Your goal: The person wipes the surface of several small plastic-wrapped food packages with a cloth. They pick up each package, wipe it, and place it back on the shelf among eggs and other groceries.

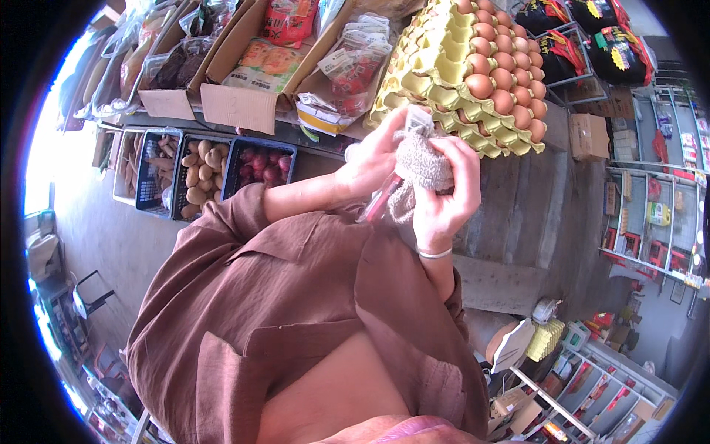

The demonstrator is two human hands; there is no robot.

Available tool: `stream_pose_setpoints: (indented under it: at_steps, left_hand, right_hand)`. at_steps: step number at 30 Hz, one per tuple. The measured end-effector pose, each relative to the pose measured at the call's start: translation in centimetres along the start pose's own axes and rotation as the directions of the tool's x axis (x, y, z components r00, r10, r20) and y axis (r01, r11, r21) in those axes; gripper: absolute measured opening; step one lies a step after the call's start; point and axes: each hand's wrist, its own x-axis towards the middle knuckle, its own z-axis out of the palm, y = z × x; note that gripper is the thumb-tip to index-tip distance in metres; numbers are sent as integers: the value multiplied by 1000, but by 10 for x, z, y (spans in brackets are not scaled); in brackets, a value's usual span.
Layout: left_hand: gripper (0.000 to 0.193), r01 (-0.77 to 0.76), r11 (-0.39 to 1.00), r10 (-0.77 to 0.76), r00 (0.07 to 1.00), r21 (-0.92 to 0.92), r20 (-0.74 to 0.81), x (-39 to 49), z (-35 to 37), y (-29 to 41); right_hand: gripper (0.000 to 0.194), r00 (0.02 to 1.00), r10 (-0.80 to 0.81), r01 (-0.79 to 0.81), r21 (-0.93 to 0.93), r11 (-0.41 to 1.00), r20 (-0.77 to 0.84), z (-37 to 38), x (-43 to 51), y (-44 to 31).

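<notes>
My left hand (pixel 369 161) holds a small clear plastic packet. A whitish end of the packet (pixel 419 120) with print on it sticks up past my fingers, and a reddish lower part shows below. My right hand (pixel 452 188) grips a bunched grey-brown terry cloth (pixel 426 164), which lies against the packet and covers its middle. Both hands meet in front of my chest, just short of stacked egg trays (pixel 438 72) that hold brown eggs (pixel 502 77). To their left, a cardboard box (pixel 294 83) contains similar small red packets (pixel 355 77).
More open cardboard boxes (pixel 238 105) of packaged goods line the shelf. Below it stand plastic crates with potatoes (pixel 205 166), red onions (pixel 266 166) and long roots (pixel 163 152). Black bundles (pixel 618 55) sit on a rack beyond the eggs. Wire shelving (pixel 654 222) runs along the right.
</notes>
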Motion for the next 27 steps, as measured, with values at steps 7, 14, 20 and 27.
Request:
stream_pose_setpoints:
  at_steps: [7, 14, 20, 27]
  left_hand:
    - [45, 455, 461, -377, 878, -762, 296, -14, -12, 14]
    - [55, 546, 629, -533, 821, -553, 205, -27, -22, 19]
    - [71, 487, 425, -237, 873, -763, 425, -21, -33, 9]
    - [57, 493, 799, -386, 860, -345, 335, -22, -18, 20]
  right_hand:
    - [41, 999, 36, -36, -240, 970, -5, 5, 0, 6]
    - [42, 993, 96, -115, -469, 876, -64, -4, 2, 25]
    - [33, 958, 191, -264, -408, 874, -212, -33, 7, 29]
    - [38, 998, -39, 13, -422, 906, -53, -21, 11, -11]
